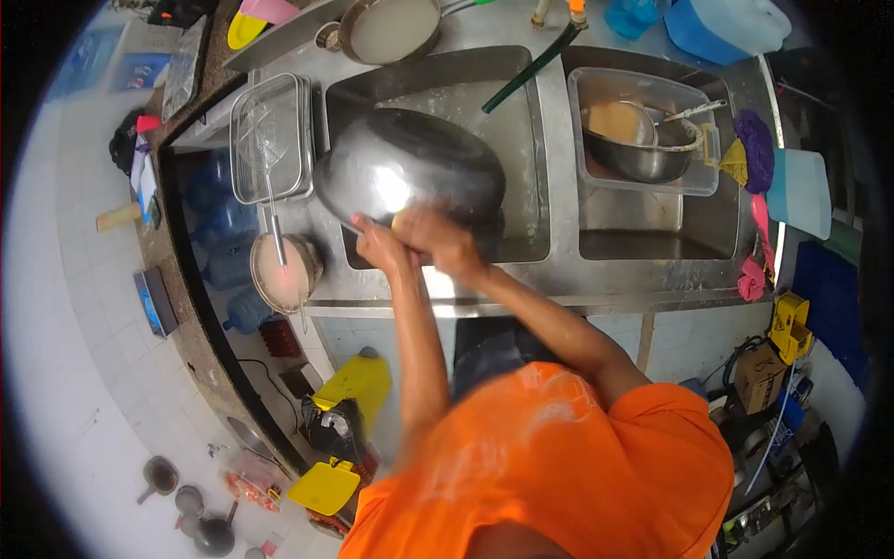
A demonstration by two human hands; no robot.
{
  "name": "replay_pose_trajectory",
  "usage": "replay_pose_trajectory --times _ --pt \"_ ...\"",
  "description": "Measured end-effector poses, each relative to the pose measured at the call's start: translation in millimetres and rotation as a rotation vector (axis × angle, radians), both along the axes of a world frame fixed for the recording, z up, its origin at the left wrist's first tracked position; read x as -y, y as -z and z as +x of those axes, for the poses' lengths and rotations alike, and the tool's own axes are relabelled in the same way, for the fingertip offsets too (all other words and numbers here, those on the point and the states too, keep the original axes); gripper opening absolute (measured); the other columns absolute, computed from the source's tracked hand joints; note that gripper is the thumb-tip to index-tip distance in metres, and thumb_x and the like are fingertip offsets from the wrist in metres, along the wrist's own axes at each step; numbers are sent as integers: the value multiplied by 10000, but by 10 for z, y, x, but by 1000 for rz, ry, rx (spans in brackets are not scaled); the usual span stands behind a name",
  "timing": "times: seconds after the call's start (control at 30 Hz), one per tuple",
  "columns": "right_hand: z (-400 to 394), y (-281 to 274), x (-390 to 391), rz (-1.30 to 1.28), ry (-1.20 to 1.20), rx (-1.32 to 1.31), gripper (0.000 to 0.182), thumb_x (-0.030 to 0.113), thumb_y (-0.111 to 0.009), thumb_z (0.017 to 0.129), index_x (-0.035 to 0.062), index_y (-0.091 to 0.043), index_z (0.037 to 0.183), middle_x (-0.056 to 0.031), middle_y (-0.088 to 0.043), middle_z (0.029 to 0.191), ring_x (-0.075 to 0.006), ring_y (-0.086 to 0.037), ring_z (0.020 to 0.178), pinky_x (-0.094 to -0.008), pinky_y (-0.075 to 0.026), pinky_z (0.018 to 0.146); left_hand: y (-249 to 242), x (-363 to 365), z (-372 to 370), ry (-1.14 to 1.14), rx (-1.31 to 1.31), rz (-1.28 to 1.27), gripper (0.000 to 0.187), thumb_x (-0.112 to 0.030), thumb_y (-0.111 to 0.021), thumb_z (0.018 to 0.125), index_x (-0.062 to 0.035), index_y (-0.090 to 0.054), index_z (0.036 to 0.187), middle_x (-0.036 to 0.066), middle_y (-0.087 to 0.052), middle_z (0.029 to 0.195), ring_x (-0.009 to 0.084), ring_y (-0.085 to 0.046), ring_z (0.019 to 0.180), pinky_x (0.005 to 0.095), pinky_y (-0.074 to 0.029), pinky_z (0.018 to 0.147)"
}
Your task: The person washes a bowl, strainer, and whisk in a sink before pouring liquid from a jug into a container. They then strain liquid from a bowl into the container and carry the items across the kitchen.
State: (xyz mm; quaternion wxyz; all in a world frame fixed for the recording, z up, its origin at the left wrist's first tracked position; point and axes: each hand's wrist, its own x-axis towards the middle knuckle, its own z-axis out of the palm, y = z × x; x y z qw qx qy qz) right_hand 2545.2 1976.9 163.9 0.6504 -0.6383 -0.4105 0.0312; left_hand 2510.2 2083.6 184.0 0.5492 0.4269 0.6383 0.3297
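A large metal bowl is tilted over the left sink basin, its rounded outer side facing up. My left hand grips the bowl's near rim, fingers wrapped over the edge. Pressed against the outside of the bowl, my right hand is smeared by motion. A bit of yellow sponge shows at its fingertips. Cloudy water covers part of the basin floor, and a dark green hose hangs above it.
Left of the basin stand wire-mesh baskets with a whisk, above a tub of pale liquid. The right basin holds a clear plastic tub with a metal bowl. A pan sits behind; cloths hang at right.
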Motion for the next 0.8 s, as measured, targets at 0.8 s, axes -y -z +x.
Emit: replay_pose_trajectory --times 0.8 --pt "746 271 1500 -431 671 -145 95 18 -591 798 26 -615 890 -109 -634 884 -261 -620 851 -328 -480 760 1275 -1311 -358 104 110 -415 357 -111 -445 844 65 -485 1152 150 -545 1114 291 -599 903 447 -502 790"
